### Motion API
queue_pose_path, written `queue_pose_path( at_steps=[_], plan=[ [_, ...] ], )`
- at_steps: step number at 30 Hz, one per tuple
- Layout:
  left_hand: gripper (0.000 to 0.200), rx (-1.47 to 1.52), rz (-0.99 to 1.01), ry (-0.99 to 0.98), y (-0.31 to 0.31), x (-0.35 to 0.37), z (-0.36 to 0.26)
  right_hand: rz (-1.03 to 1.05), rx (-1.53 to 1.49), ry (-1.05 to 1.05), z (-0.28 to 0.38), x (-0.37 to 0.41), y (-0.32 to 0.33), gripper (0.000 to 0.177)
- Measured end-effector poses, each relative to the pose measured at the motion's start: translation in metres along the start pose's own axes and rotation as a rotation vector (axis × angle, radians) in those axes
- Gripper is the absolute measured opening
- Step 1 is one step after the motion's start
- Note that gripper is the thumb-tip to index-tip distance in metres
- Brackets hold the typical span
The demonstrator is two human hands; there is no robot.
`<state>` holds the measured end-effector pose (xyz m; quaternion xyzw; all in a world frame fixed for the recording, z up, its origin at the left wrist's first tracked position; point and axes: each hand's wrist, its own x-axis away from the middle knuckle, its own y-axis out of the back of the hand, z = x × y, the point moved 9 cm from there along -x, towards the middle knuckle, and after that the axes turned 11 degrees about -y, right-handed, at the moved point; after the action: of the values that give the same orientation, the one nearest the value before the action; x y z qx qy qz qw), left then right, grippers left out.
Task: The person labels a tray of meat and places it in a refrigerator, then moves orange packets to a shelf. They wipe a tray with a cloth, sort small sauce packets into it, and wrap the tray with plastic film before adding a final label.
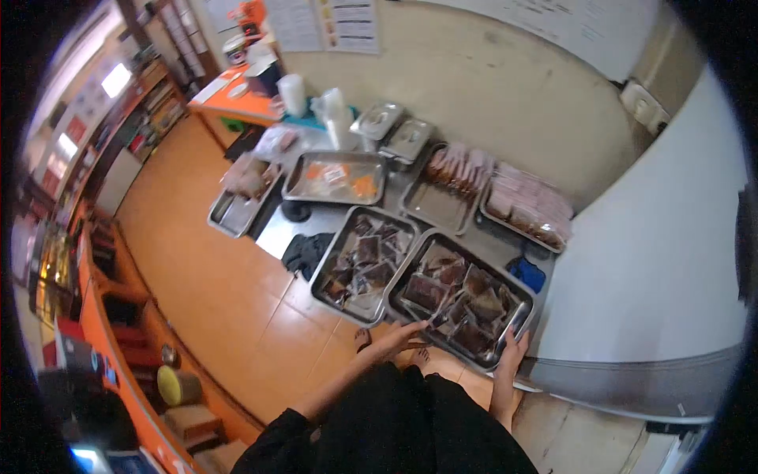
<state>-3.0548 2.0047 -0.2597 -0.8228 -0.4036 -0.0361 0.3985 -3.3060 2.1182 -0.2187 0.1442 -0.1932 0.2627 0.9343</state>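
A metal tray (483, 365) of dark, flat plastic-wrapped packets (429, 292) lies right in front of me. On its right near rim my right hand (512, 355) is closed, thumb on top. My left hand (401, 338) is at the tray's near left edge with fingers stretched out and apart; whether the fingertips touch a packet, I cannot make out. Against the tray's left side stands a second metal tray (322, 291), holding similar dark packets in clear plastic.
Behind, a tray of stacked pink packs (527, 204) and a half-filled tray (442, 209) stand near the wall. A tray with orange pieces (363, 186) and lidded metal containers (407, 141) are further left. A white appliance (647, 261) borders the right; an orange counter (126, 363) runs left.
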Motion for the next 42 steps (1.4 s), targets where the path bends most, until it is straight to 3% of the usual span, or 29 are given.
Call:
queue_pose_path(
  at_steps=[4,6,8,9,10,11,13,16,18,20,23,24,25,29,32,36,38,40,42],
  plan=[
    [0.065,0.228,-0.124,-0.151,-0.004,0.021,-0.013,0.029,0.134,0.073,0.028,0.011,-0.040,0.064],
    [0.057,0.310,-0.108,-0.138,0.004,0.032,-0.010,0.332,-0.010,-0.024,0.029,0.025,-0.080,0.059],
    [0.040,0.273,-0.233,-0.246,0.017,0.053,-0.029,0.402,-0.022,0.000,0.033,0.043,-0.111,0.054],
    [0.025,0.311,-0.280,-0.337,0.030,0.064,-0.036,0.481,0.010,0.094,0.036,0.051,-0.130,0.045],
    [0.025,0.326,-0.296,-0.362,0.051,0.073,-0.028,0.562,0.038,0.189,0.040,0.063,-0.150,0.036],
    [0.023,0.261,-0.335,-0.409,0.083,0.083,-0.016,0.597,0.031,0.234,0.058,0.089,-0.164,0.038],
    [0.019,0.190,-0.469,-0.560,0.094,0.120,-0.040,0.567,0.152,0.290,0.014,0.072,-0.195,0.040],
    [0.027,0.313,-0.601,-0.690,0.110,0.180,-0.057,0.923,0.222,0.192,0.016,0.086,-0.245,0.045],
    [0.026,0.379,-0.783,-0.799,0.105,0.239,-0.079,1.062,0.087,-0.007,0.023,0.111,-0.268,0.043],
    [0.024,0.524,-0.769,-0.910,0.141,0.294,-0.060,1.057,0.132,0.182,0.030,0.177,-0.276,0.037],
    [0.019,0.643,-0.801,-1.095,0.195,0.380,-0.036,1.309,0.243,0.113,-0.021,0.249,-0.332,0.042],
    [0.019,0.658,-0.831,-1.152,0.210,0.413,-0.032,1.482,0.322,-0.045,-0.047,0.293,-0.350,0.040],
    [0.017,0.646,-0.941,-1.182,0.187,0.386,-0.035,1.643,0.410,-0.255,-0.043,0.271,-0.357,0.041],
    [0.015,0.639,-1.187,-1.341,0.217,0.479,-0.007,2.043,0.826,-0.295,-0.143,0.436,-0.407,0.059],
    [0.018,0.659,-1.329,-1.432,0.202,0.540,0.020,2.212,0.886,-0.108,-0.172,0.555,-0.398,0.050],
    [0.028,0.738,-1.464,-1.564,0.205,0.593,0.043,2.207,0.959,-0.229,-0.196,0.656,-0.399,0.035],
    [0.031,0.817,-1.602,-1.482,0.214,0.610,0.062,2.226,1.018,-0.477,-0.202,0.696,-0.391,0.025],
    [0.034,0.816,-1.686,-1.507,0.219,0.631,0.063,2.264,1.069,-0.440,-0.242,0.709,-0.410,0.018],
    [0.042,0.785,-1.845,-1.355,0.234,0.652,0.067,2.206,1.051,-0.432,-0.271,0.723,-0.433,0.018]
  ],
)
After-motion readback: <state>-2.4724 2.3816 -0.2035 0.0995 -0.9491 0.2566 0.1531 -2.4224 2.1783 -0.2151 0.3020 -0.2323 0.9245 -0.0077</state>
